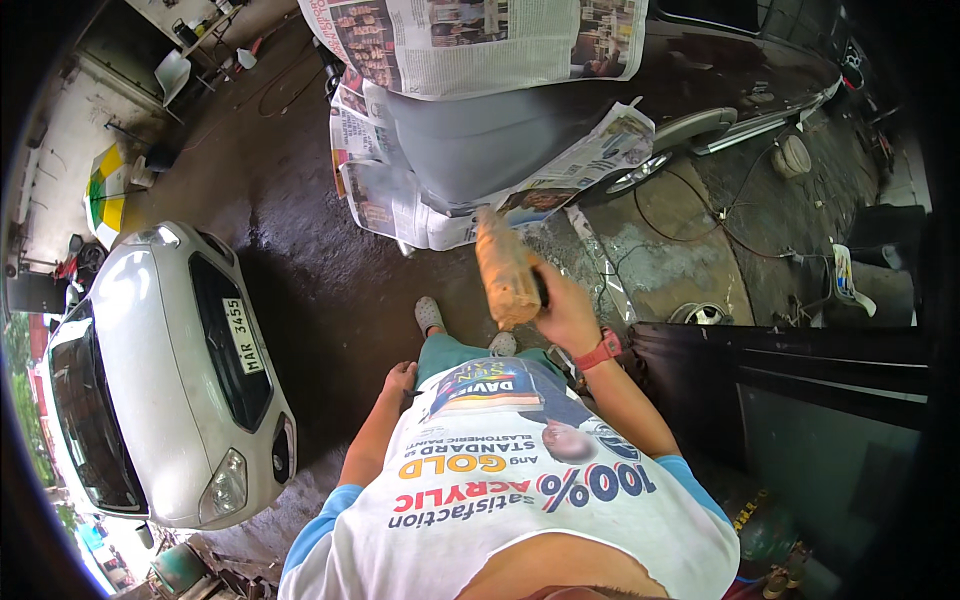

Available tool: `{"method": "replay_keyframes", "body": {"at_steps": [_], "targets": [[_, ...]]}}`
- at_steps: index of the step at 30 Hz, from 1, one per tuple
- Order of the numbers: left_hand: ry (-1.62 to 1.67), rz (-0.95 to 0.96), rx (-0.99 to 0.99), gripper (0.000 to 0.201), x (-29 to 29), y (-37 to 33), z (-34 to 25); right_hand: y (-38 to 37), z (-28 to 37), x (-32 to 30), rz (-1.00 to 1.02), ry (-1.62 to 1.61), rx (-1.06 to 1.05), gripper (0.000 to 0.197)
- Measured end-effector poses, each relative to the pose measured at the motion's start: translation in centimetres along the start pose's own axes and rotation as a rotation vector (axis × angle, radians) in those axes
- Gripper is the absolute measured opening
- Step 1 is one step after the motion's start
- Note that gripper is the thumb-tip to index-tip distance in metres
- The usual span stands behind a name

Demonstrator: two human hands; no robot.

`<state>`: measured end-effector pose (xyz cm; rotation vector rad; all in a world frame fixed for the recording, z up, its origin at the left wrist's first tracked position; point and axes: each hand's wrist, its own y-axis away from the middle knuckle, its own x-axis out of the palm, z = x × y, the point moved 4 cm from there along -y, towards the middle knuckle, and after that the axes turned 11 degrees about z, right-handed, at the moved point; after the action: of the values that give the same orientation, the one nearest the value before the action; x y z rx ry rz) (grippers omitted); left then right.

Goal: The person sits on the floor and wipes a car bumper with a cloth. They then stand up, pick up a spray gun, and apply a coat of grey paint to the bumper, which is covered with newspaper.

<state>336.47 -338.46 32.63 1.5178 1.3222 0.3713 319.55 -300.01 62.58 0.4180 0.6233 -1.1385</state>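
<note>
In my right hand (568,310) is a worn orange, barrel-shaped tool (505,275) with a dark grip; my fingers are wrapped round it. Its narrower, blurred end points toward a car's grey corner panel (465,135), and I cannot tell its exact kind. Newspaper sheets (490,50) cover the panel's upper side, and more newspaper (430,225) runs along its lower edge. Down beside my left thigh, my left hand (402,377) is curled closed; a small dark bit shows by it, but what it holds, if anything, is hidden.
A silver car (165,370) stands close on my left. The dark car body (720,85) extends away to the right. Hoses (690,235) lie across the floor, near a loose wheel part (700,314). A dark panel with glass (830,430) is close by my right arm.
</note>
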Motion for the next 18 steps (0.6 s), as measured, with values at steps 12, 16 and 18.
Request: {"method": "replay_keyframes", "body": {"at_steps": [12,16,18], "targets": [[0.017,0.041,-0.002,0.057,0.0,-1.6,1.2,-1.8,5.9,-0.4,-0.101,0.105,-0.217,0.055],[0.08,0.044,0.025,0.059,0.6,-2.6,2.9,-2.4,8.3,-1.1,-0.031,0.068,-0.266,0.057],[0.101,0.034,0.02,0.059,0.9,-2.6,2.6,-2.5,7.9,0.1,0.065,0.118,-0.228,0.056]]}}
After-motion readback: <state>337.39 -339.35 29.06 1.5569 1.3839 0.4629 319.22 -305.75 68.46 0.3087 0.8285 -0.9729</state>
